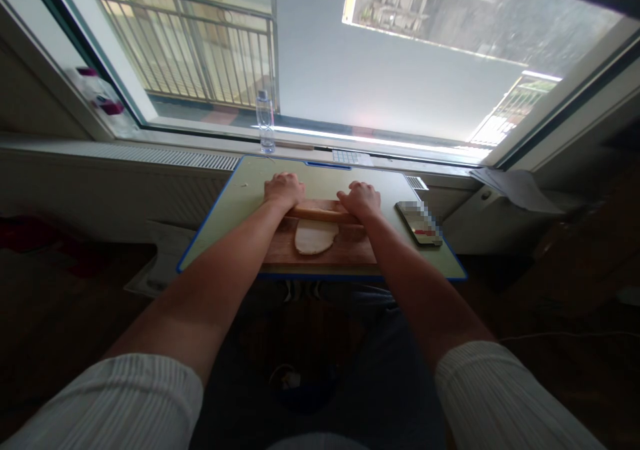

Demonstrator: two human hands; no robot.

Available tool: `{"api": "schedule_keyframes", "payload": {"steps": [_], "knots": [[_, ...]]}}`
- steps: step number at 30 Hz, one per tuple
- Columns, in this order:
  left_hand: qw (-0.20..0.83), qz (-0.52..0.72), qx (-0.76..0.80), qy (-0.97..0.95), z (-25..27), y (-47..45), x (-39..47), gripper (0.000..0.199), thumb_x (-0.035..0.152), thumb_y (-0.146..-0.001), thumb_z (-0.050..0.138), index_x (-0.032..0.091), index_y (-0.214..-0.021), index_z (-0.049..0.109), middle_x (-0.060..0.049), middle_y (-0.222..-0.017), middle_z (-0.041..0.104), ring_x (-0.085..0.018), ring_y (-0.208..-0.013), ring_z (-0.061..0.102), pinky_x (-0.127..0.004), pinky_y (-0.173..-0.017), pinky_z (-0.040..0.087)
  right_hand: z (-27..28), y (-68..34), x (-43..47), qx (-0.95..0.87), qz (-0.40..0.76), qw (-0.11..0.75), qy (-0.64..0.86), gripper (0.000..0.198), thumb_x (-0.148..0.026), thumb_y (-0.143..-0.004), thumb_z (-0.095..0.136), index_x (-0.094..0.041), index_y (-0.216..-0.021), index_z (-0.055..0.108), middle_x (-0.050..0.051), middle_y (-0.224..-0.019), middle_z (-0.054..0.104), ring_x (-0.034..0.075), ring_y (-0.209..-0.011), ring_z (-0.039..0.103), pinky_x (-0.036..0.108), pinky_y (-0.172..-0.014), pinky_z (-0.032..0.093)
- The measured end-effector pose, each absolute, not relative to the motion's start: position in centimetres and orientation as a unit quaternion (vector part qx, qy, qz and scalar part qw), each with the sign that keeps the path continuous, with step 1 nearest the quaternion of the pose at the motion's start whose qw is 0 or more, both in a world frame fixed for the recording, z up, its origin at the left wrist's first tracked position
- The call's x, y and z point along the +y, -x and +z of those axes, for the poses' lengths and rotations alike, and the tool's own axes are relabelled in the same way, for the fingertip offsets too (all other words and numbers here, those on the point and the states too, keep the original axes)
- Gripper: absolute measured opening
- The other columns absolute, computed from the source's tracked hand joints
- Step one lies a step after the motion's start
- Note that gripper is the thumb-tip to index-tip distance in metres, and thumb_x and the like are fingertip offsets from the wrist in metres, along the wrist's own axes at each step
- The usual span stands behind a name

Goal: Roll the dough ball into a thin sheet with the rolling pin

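Note:
A wooden rolling pin (323,215) lies crosswise over a reddish-brown wooden board (280,253). Its left end is under my left hand (285,189), and my right hand (361,199) is over the other end. The fingers of both hands curl forward and down, partly hidden from me. Just on the near side of the pin is a flat, pale, rounded sheet of dough (315,238), whose far edge meets the pin. The board rests on a small pale green table (220,237) with a blue rim.
A phone (420,223) with a blurred screen lies on the table's right side. On the windowsill stand a clear bottle (265,123) and, farther left, a bottle with a purple cap (103,100). Papers (515,190) lie to the right. A large window rises behind the table.

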State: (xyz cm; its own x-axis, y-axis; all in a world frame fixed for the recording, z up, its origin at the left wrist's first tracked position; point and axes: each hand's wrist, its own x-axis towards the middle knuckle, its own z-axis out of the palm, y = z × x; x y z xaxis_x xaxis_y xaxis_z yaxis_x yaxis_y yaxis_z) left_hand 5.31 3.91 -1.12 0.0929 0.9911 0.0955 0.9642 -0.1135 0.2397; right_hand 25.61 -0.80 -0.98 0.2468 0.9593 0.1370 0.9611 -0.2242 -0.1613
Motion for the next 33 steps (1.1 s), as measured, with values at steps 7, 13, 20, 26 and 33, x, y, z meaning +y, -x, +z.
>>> {"api": "schedule_keyframes", "payload": {"steps": [7,13,20,26,33], "knots": [[0.078,0.091,0.655,-0.746,-1.2,-5.1,3.2,0.052,0.040,-0.099,0.042,0.018,-0.134,0.075,-0.019,-0.145,0.068,-0.037,-0.133,0.062,-0.053,-0.110,0.052,-1.1,-25.5,-1.4,-0.607,0.015,0.105,0.788,0.050,-0.048,-0.096,0.059,-0.015,-0.129,0.074,0.018,-0.132,0.073,0.034,-0.125,0.066,0.045,-0.103,0.051],[0.073,0.074,0.653,-0.751,-1.1,-4.8,2.7,0.054,0.041,-0.099,0.041,0.018,-0.134,0.075,-0.019,-0.146,0.067,-0.036,-0.132,0.063,-0.052,-0.110,0.053,-1.1,-25.6,-2.1,-0.609,0.034,0.118,0.783,0.055,-0.052,-0.097,0.058,-0.015,-0.135,0.071,0.018,-0.135,0.072,0.033,-0.126,0.066,0.044,-0.105,0.051],[0.060,0.071,0.646,-0.757,-1.2,-4.7,2.1,0.052,0.042,-0.099,0.042,0.020,-0.132,0.076,-0.019,-0.142,0.070,-0.036,-0.130,0.065,-0.051,-0.107,0.054,-1.2,-25.5,-2.7,-0.608,0.051,0.112,0.785,0.057,-0.054,-0.096,0.059,-0.015,-0.137,0.070,0.018,-0.141,0.069,0.035,-0.130,0.063,0.048,-0.109,0.050],[0.048,0.064,0.643,-0.762,-1.4,-4.5,1.8,0.053,0.043,-0.100,0.039,0.019,-0.130,0.076,-0.019,-0.140,0.070,-0.036,-0.128,0.065,-0.052,-0.106,0.055,-1.3,-25.4,-3.2,-0.610,0.050,0.118,0.782,0.056,-0.056,-0.097,0.058,-0.015,-0.133,0.071,0.018,-0.139,0.070,0.036,-0.131,0.062,0.049,-0.108,0.050],[0.044,0.066,0.641,-0.764,-1.4,-4.4,1.3,0.055,0.045,-0.100,0.038,0.020,-0.131,0.075,-0.018,-0.141,0.070,-0.036,-0.130,0.064,-0.052,-0.107,0.054,-1.1,-25.2,-3.7,-0.607,0.054,0.117,0.784,0.057,-0.055,-0.097,0.057,-0.016,-0.135,0.070,0.018,-0.140,0.069,0.036,-0.130,0.063,0.050,-0.109,0.050]]}}
